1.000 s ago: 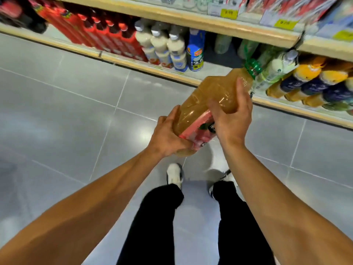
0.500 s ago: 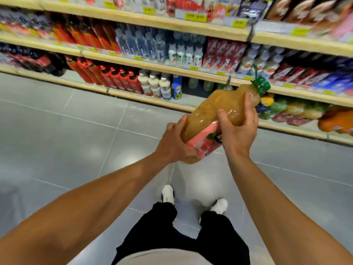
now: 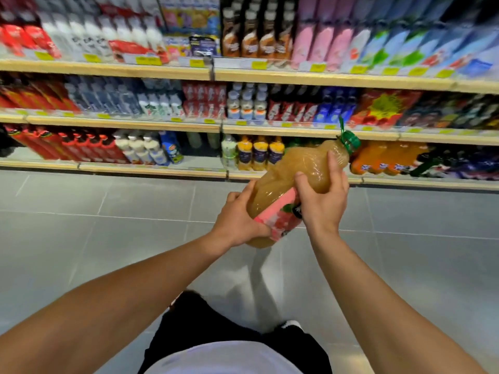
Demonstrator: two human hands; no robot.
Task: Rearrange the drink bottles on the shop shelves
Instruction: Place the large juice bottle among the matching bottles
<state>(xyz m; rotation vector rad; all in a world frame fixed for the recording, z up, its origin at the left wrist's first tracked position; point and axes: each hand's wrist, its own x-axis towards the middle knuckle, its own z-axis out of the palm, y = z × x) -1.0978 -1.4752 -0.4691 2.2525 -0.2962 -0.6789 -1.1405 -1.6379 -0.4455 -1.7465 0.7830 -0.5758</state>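
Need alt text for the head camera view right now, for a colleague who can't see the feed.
Both hands hold a large bottle of cloudy amber juice tilted over the grey floor, green cap pointing up right: left hand near its pink-labelled base, right hand round its middle. Behind stand three blurred shop shelves packed with drink bottles.

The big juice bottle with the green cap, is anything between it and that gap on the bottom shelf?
Nothing visible stands in the way. The left hand and right hand grip the juice bottle over bare floor, and the dark gap on the bottom shelf has an open front.
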